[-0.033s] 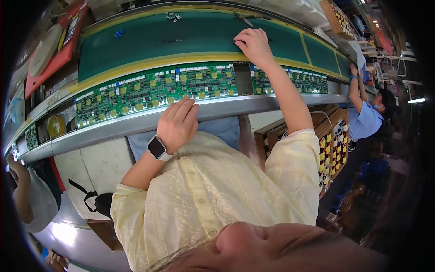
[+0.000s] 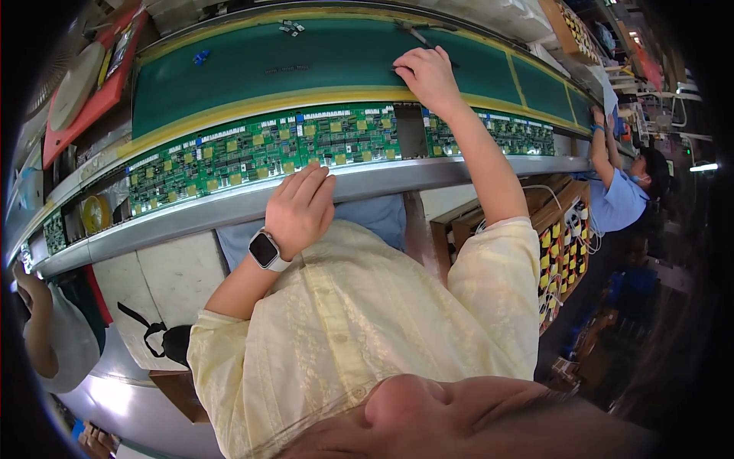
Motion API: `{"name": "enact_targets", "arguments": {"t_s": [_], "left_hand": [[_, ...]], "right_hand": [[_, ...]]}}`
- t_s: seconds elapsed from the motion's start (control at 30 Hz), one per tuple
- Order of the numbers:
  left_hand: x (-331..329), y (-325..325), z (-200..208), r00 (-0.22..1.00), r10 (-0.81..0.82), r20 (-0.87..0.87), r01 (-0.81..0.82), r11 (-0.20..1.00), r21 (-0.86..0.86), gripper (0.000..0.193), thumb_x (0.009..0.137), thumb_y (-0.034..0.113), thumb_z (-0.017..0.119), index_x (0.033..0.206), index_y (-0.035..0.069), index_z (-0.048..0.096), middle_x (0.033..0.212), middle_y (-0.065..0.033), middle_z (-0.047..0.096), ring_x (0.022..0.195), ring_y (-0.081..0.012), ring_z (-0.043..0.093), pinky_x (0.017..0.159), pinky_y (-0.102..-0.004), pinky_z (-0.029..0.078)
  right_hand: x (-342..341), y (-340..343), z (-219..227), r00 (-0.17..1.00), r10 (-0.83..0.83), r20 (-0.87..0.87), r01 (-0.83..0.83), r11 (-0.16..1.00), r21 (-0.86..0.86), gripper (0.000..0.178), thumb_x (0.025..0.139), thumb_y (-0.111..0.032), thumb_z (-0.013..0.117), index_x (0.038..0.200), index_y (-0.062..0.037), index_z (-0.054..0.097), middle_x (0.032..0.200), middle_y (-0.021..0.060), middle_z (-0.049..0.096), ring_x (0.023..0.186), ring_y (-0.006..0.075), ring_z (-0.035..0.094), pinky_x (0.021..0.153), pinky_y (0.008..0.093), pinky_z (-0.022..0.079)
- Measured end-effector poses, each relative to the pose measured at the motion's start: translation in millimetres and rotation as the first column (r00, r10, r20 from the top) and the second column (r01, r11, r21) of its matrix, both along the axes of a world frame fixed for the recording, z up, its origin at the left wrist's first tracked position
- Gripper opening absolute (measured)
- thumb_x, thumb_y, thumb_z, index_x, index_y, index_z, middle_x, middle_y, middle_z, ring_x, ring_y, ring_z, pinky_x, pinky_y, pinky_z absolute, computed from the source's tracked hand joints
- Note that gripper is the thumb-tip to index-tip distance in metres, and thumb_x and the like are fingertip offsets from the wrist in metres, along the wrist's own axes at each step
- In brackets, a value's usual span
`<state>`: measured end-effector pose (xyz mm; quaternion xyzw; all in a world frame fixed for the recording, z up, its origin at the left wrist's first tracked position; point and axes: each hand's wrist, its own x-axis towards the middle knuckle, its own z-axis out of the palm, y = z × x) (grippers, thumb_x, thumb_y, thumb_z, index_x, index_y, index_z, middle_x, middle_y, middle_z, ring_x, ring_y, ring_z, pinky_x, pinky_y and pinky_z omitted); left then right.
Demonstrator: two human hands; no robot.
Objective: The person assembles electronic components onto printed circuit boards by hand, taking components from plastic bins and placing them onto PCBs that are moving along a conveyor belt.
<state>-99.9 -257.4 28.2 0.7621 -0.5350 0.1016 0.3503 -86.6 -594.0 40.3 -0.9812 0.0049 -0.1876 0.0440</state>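
Note:
My left hand (image 2: pixel 300 206) rests on the edge of the grey metal rail (image 2: pixel 367 182), its fingers extended and holding nothing. Just beyond those fingertips stands a row of green circuit boards (image 2: pixel 252 157), crowded with yellow, white and blue parts. My right hand (image 2: pixel 428 76) is over the green mat (image 2: pixel 344 57), thumb and fingers pinched together. A small dark bit shows at its fingertips, too small to name. Past that hand lies a tool with a grey shaft (image 2: pixel 414 33). More circuit boards (image 2: pixel 489 134) continue along the rail below my right forearm.
On the mat lie dark pin strips (image 2: pixel 287 69), blue parts (image 2: pixel 201 57) and small pale parts (image 2: pixel 291 28). A yellow tape roll (image 2: pixel 95 213) sits at the left. Wooden crates (image 2: pixel 562 252) with yellow-black parts stand at the right. Other people work at both sides.

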Motion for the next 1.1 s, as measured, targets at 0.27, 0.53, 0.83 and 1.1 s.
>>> {"name": "enact_targets", "arguments": {"t_s": [0.27, 0.53, 0.83, 1.1], "left_hand": [[3.5, 22.6, 1.3, 0.999, 0.028, 0.028, -0.026, 0.998, -0.063, 0.032, 0.072, 0.005, 0.065, 0.104, 0.001, 0.067, 0.108, -0.0131, 0.065, 0.102, -0.0292, 0.064, 0.087, -0.0415, 0.052], [-1.4, 35.4, -15.8, 0.983, -0.032, 0.18, 0.034, 0.999, -0.009, 0.033, 0.075, 0.009, 0.065, 0.107, 0.006, 0.07, 0.11, -0.0103, 0.066, 0.102, -0.026, 0.064, 0.089, -0.0427, 0.051], [-2.7, 29.7, -24.1, 0.952, -0.044, 0.303, 0.046, 0.999, -0.001, 0.029, 0.078, 0.011, 0.064, 0.106, 0.011, 0.072, 0.111, -0.0076, 0.066, 0.098, -0.0238, 0.063, 0.087, -0.0405, 0.052], [-3.5, 27.5, -14.5, 0.967, -0.069, 0.244, 0.073, 0.997, -0.008, 0.028, 0.075, 0.007, 0.063, 0.102, 0.006, 0.071, 0.108, -0.0094, 0.066, 0.097, -0.0249, 0.064, 0.086, -0.0401, 0.052]], "right_hand": [[-83.0, 151.5, 24.9, 0.956, 0.292, 0.021, -0.26, 0.814, 0.52, 0.018, 0.077, -0.007, 0.075, 0.092, -0.0114, 0.065, 0.088, 0.0042, 0.065, 0.092, 0.0244, 0.061, 0.103, 0.0522, 0.038], [-111.7, 175.0, -6.0, 0.973, 0.219, 0.066, -0.225, 0.857, 0.464, 0.03, 0.074, -0.006, 0.077, 0.101, -0.0105, 0.064, 0.091, 0.0027, 0.065, 0.092, 0.0238, 0.061, 0.104, 0.0531, 0.037], [-112.0, 178.1, -10.7, 0.96, 0.26, 0.106, -0.28, 0.904, 0.323, 0.038, 0.073, -0.006, 0.078, 0.108, -0.0098, 0.065, 0.091, 0.0019, 0.064, 0.091, 0.022, 0.059, 0.107, 0.0511, 0.036], [-120.1, 172.1, -20.2, 0.955, 0.242, 0.174, -0.287, 0.904, 0.318, 0.025, 0.072, -0.009, 0.079, 0.094, -0.0096, 0.067, 0.093, 0.0021, 0.064, 0.091, 0.0226, 0.06, 0.107, 0.0486, 0.036]]}}
